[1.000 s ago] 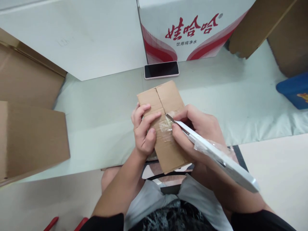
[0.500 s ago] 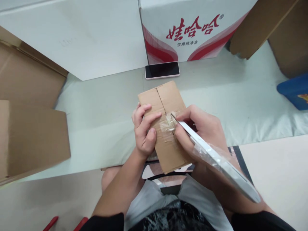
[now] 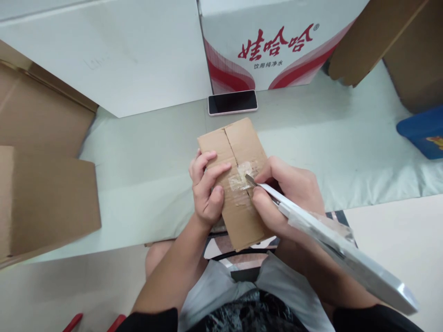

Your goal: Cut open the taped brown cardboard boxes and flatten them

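Note:
A small brown cardboard box (image 3: 242,147) rests in front of me with its two top flaps meeting in a seam, clear tape (image 3: 241,182) over the near part of it. My left hand (image 3: 206,188) is closed round the box's left side, thumb and fingers on top. My right hand (image 3: 287,198) grips a long white utility knife (image 3: 332,242), whose blade tip touches the tape at the seam. The knife's handle has clear plastic wrapped round it and runs off to the lower right.
A phone (image 3: 232,102) lies face up just beyond the box. Behind it stands a white carton with red print (image 3: 277,41). Flattened cardboard (image 3: 44,193) is on the left, brown boxes (image 3: 411,50) and a blue object (image 3: 424,131) on the right, red handles (image 3: 93,323) at the bottom.
The knife's blade tip has slid a short way toward me along the taped seam, and the handle has dropped lower to the right. My left hand and the box stay put.

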Available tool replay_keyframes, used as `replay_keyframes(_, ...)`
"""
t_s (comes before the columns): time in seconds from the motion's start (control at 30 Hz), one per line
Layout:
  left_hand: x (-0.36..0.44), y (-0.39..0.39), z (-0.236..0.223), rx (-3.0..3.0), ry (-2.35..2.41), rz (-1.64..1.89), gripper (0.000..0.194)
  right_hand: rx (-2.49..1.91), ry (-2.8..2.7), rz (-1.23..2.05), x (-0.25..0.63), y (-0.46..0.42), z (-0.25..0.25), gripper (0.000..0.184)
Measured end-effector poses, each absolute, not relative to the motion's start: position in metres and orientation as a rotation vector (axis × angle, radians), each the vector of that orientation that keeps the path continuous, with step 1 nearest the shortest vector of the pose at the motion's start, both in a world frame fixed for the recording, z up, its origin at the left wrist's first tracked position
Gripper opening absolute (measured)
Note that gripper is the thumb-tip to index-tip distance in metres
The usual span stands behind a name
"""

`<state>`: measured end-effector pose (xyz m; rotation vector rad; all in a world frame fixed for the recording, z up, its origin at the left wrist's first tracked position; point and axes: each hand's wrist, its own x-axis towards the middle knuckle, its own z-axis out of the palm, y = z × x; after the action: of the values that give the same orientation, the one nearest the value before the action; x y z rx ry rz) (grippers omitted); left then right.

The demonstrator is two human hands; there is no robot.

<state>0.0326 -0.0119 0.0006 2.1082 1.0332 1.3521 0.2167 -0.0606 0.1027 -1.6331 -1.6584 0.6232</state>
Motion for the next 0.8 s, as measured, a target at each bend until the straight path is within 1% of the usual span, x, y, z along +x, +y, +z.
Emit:
replay_keyframes(0.33,0.0326,-0.0110,-0.0011,2.137,1.048,1.354,0.041,-1.625,-1.640,0.670,0.2159,-0.0614,0.1036,0.015)
replay_keyframes(0.8,0.0331,-0.0112,0.0003,2.138,1.042,1.354,0.042,-1.622,-1.616,0.681,0.2128,-0.0591,0.1081,0.009)
